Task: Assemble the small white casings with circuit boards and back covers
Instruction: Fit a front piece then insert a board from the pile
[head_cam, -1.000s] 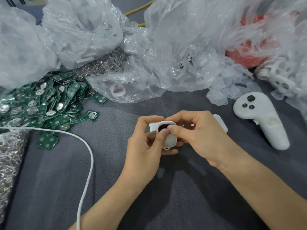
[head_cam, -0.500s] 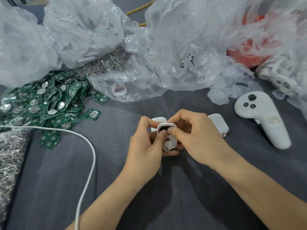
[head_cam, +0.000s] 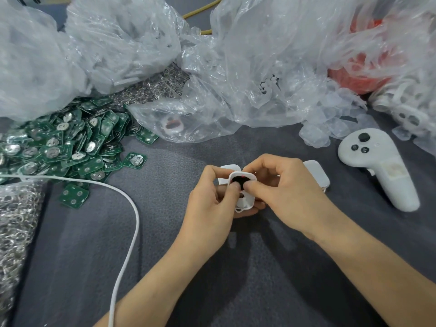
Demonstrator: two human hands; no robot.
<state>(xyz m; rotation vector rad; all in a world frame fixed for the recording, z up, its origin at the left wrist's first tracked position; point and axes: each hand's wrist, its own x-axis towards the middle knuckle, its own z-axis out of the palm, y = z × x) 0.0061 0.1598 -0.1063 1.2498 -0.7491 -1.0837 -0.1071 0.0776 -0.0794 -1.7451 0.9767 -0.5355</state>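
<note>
Step in hand, as I judge it: seating an insert in a casing. The small white casing (head_cam: pixel 244 197) is held just above the grey surface (head_cam: pixel 236 267), open face up, with a dark round part (head_cam: pixel 239 181) in its upper half. I cannot tell whether that part is a button pad or belongs to a board.

The left hand (head_cam: pixel 210 208) is curled round the casing's left side, thumb on the dark part. The right hand (head_cam: pixel 283 192) is curled round its right side, thumb pressing next to the left thumb. Neither hand is free.

One white cover (head_cam: pixel 316 173) lies right of the casing and a second cover (head_cam: pixel 227 168) just behind it. The green circuit boards (head_cam: pixel 59 147) are heaped well to its left.

The next move calls for pressing the part flush, then freeing one hand for a board.
</note>
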